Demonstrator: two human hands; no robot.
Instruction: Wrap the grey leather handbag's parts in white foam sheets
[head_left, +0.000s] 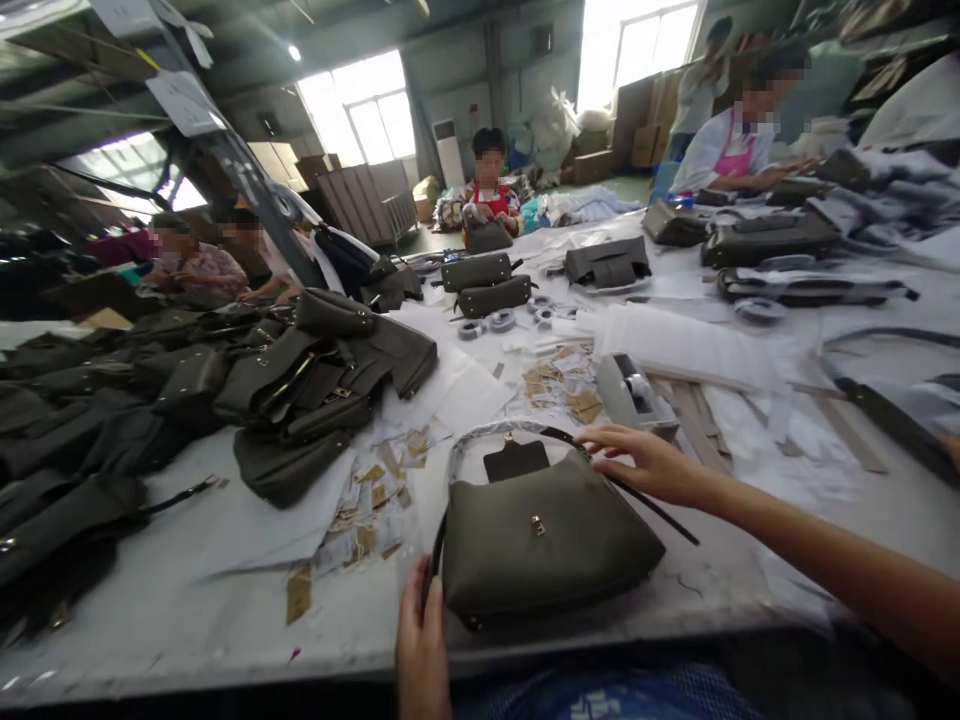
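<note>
A dark olive handbag point(551, 540) lies near the table's front edge, a small gold clasp point(538, 525) on its front. Its strap point(480, 432), partly wrapped in clear film, arches over the top. A dark flap point(517, 461) shows inside that arch. At the bag's left side, my left hand point(421, 625) has the lower strap between thumb and fingers. My right hand point(637, 462) closes on the strap at the upper right corner, fingers reaching over it. The loose strap end point(675, 525) sticks out to the right of the bag.
Many similar bags point(322, 370) are heaped on the left. Paper tags point(375, 495) lie scattered beside my bag. Behind my right hand stands a grey tape dispenser point(630, 392), near white foam sheets point(682, 345). Co-workers point(731, 150) sit around the far side of the table point(225, 640).
</note>
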